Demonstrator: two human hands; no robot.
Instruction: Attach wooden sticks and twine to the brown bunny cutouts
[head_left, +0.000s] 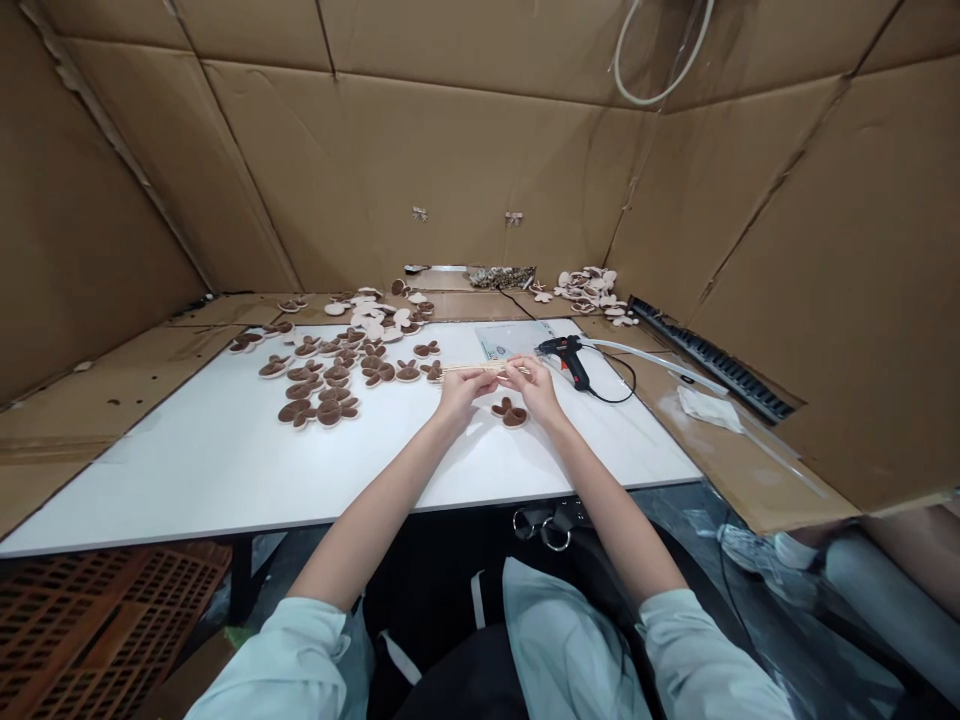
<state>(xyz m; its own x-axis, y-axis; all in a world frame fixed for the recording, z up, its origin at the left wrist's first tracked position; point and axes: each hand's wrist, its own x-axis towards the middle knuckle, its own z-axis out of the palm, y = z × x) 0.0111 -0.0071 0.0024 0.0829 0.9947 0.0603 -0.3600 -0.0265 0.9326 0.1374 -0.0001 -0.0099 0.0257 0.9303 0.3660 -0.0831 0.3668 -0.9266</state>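
Holding wooden sticks in left hand and right hand

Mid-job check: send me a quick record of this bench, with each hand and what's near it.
Left hand: pinching thin wooden sticks
Right hand: pinching the same sticks
Nearest piece: brown-and-cream lobed cutout, just below right hand
Tool: black hot glue gun, lying right of hands
Surface: white table
Left side: more cutouts
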